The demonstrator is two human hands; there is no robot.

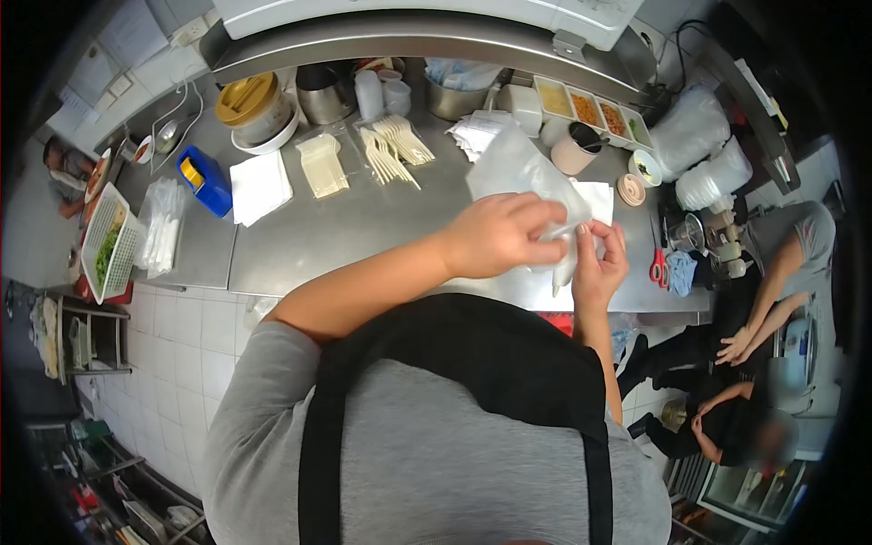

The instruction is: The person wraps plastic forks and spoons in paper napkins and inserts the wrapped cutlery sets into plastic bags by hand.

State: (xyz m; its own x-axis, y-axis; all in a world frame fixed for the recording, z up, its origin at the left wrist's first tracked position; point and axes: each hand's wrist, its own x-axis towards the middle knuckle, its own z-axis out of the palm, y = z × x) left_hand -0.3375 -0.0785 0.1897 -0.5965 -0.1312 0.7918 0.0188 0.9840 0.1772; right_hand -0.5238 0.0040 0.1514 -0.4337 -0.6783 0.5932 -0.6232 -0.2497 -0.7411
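Note:
A translucent plastic bag [513,163] is in front of my chest, over the front part of the steel counter. My left hand [502,236] is closed on the bag from the left, its fingers curled over the plastic. On the other side my right hand [599,268] pinches the bag's gathered part between thumb and fingertips. A narrow whitish end of the plastic hangs down between the hands. Whether anything is inside cannot be made out. White paper [595,198] lies just behind my right hand.
On the steel counter [318,241] are wooden forks [391,150], a wooden cutlery pack [322,165], napkins [261,188], a blue container [205,182], a cup [577,148], topping trays [586,109] and red scissors [658,268]. Two people [745,341] are at the right; another person [68,177] is far left.

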